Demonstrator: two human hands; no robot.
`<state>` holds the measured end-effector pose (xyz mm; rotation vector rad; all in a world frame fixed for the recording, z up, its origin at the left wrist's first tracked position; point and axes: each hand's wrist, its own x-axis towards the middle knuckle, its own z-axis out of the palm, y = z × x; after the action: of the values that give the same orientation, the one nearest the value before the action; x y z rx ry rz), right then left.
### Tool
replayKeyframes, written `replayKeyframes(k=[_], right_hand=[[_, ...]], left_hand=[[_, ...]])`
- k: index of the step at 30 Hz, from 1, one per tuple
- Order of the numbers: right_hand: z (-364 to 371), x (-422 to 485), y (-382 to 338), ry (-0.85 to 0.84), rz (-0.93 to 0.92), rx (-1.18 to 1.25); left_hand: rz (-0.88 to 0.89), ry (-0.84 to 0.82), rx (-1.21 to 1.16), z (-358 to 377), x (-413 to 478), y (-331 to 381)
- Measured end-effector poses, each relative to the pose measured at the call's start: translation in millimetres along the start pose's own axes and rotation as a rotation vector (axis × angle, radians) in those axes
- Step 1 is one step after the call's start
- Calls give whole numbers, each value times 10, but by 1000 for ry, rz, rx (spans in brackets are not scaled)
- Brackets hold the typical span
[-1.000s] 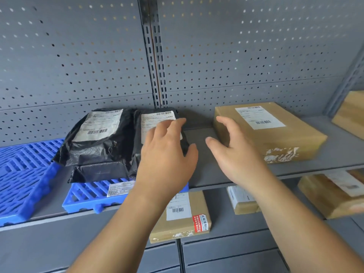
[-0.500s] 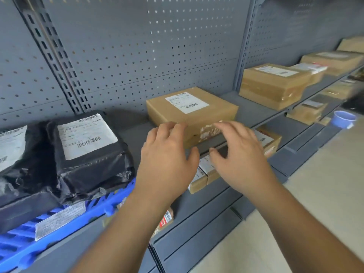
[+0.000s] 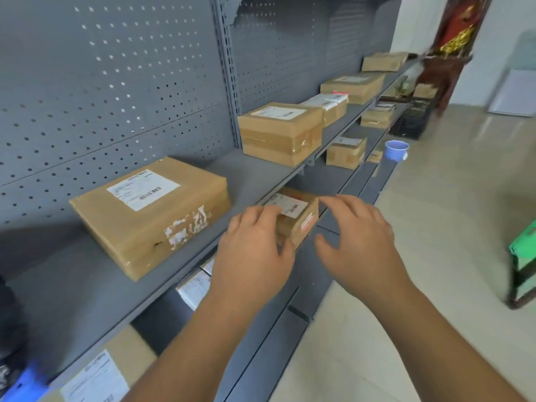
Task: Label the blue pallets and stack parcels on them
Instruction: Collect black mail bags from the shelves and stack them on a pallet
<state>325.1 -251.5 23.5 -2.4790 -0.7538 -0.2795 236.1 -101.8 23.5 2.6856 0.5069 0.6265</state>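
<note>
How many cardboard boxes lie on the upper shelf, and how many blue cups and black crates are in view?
Cardboard boxes on the upper shelf: 5
Blue cups: 1
Black crates: 1
Total: 7

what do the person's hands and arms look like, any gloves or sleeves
Both are bare. The left hand and right hand wear no gloves, rings or watch, and no sleeve is in view down to the frame's edge.
</note>
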Motion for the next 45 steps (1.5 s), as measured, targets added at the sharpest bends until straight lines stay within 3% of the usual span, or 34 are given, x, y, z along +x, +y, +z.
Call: replayKeyframes(k=[18,45], right_hand=[[-897,798,2773,60,322,-136],[-649,3637,5422,55,734,-306]], left_hand=[[287,-199,-69,1947,1479,2314],[576,-486,-132,4530,4971,3729]])
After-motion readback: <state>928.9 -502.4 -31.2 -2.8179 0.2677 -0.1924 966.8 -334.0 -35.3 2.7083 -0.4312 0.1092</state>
